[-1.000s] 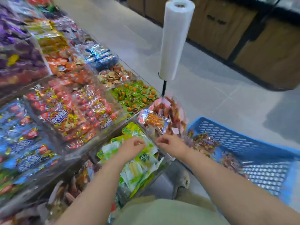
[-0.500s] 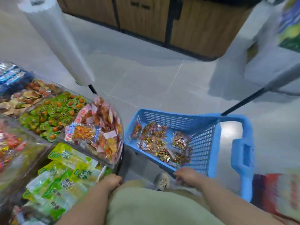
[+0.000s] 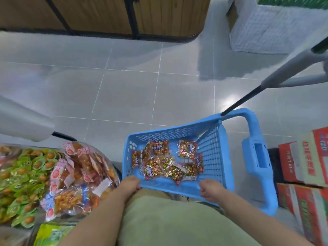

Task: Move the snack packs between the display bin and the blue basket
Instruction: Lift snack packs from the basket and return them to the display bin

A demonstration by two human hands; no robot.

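Blue latticed plastic basket (image 3: 177,132)
Left hand (image 3: 130,184) and right hand (image 3: 210,190) curl round its near rim; crinkly foil snack packs (image 3: 160,148) inside.

At the right edge of the frame, the upper red-and-white carton (image 3: 301,160) bears the number 120, seen turned sideways; its red characters are too blurred to read. The snack packs (image 3: 160,148) in the blue basket (image 3: 213,148) carry blue-and-white characters, equally illegible.

Blue lattice basket (image 3: 215,153) holds red-and-gold snack packs (image 3: 160,148).
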